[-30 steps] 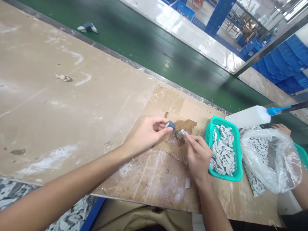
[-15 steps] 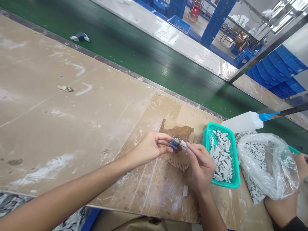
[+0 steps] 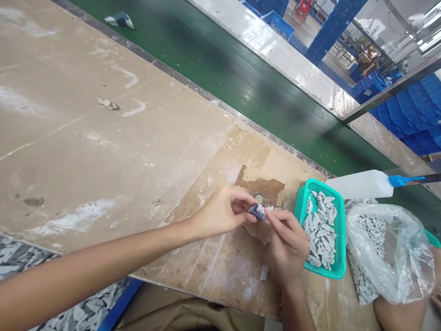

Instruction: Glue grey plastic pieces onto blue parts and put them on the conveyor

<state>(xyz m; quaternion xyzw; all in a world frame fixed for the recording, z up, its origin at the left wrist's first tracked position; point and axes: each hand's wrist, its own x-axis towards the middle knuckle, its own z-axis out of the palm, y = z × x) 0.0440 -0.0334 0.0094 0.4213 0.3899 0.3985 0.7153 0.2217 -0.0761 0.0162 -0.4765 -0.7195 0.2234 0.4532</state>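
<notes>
Between thumb and fingers, my left hand [image 3: 229, 212] holds a small dark blue piece [image 3: 255, 212]. My right hand [image 3: 287, 239] pinches a small light grey piece [image 3: 262, 210], which meets the blue piece. Both are held above a torn brown cardboard patch [image 3: 260, 184] on the worktable. A small round metallic item [image 3: 259, 199] shows just behind the blue piece. To the right of my right hand stands a green basket [image 3: 341, 239] of light grey pieces.
A white bottle with a blue nozzle [image 3: 361, 185] lies behind the basket. Right of it is a clear plastic bag [image 3: 409, 248] of grey pieces, beside another person's arm [image 3: 401, 317]. A green conveyor [image 3: 220, 87] runs behind the table [image 3: 103, 161]. A blue-edged bin [image 3: 120, 303] sits lower left.
The light grey piece in my right hand has come up against the dark blue piece in my left. The camera view has shifted, so the table and basket appear displaced.
</notes>
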